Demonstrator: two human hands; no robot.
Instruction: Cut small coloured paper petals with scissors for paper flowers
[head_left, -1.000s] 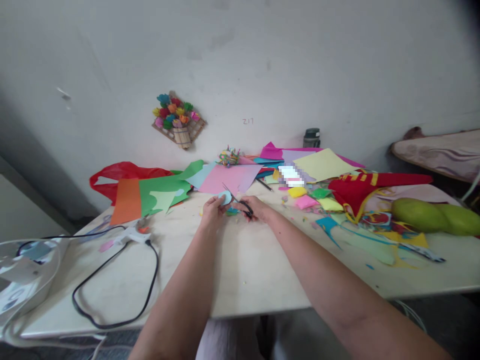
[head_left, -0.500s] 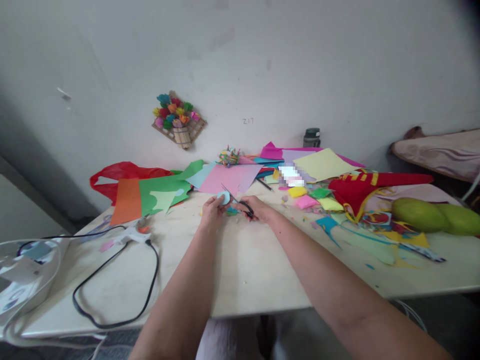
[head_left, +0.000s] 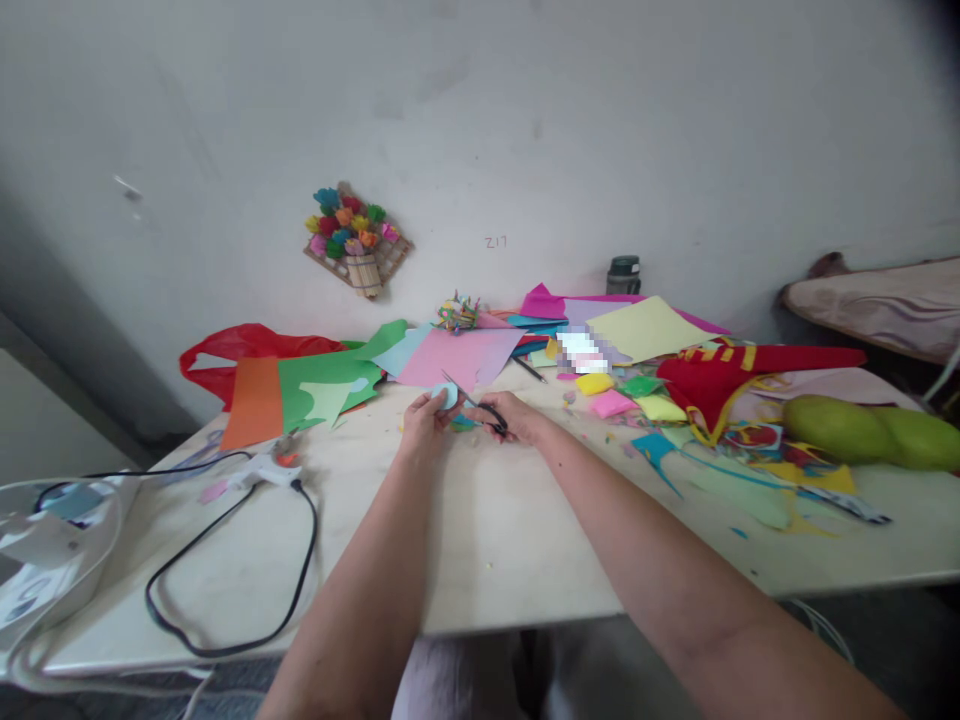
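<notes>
Between the thumb and fingers of my left hand (head_left: 424,420) is a small light blue piece of paper (head_left: 448,394). My right hand (head_left: 517,415) is closed around the dark handles of a pair of scissors (head_left: 493,412). Their thin blades point up and left, right beside the paper's edge. Whether they touch it I cannot tell. Small blue and green paper scraps (head_left: 463,422) lie on the table just under my hands. A pink paper sheet (head_left: 461,352) is spread beyond them.
Left are a hobby glue gun-like white device (head_left: 274,470) with a black cord, orange paper (head_left: 253,405) and a red bag (head_left: 247,342). Rightward lie bright packets (head_left: 612,403), a red pennant (head_left: 709,385), paper scraps (head_left: 657,455) and green fruit-like objects (head_left: 840,428). A dark bottle (head_left: 623,275) stands behind.
Almost nothing differs. The light blue paper and the scissor blades have shifted very slightly; both hands keep their hold.
</notes>
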